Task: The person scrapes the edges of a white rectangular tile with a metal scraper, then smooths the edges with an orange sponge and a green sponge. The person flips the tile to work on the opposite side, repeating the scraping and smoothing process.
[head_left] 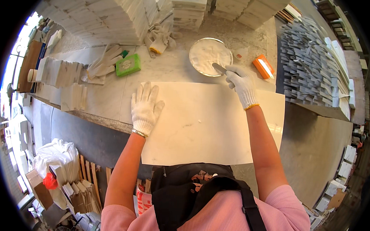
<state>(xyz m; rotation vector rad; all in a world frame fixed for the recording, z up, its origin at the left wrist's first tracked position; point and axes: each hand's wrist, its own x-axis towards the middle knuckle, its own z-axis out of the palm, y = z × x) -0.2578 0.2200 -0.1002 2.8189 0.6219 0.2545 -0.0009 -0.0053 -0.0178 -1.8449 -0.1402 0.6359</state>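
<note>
A large white stone slab (pixel 217 124) with faint grey marks lies before me, its near part jutting past the bench edge. My left hand (pixel 145 106), in a white knit glove, rests on the slab's left side with fingers outstretched. The right hand (pixel 242 85), gloved the same way, is closed around a putty knife (pixel 219 68). The knife's blade reaches over the near right rim of a round metal-edged basin (pixel 193 67), which holds a white paste (pixel 209 53). On the slab, near its middle, sits a tiny white crumb (pixel 199 121).
Right of the basin lies an orange box (pixel 263 67); left of it, a green box (pixel 128 65) and spare gloves (pixel 103 63). Stacked stone tiles (pixel 99 14) rise along the back. Grey stone strips (pixel 309 63) fill a pallet at the right. Cartons (pixel 78 197) stand on the lower-left floor.
</note>
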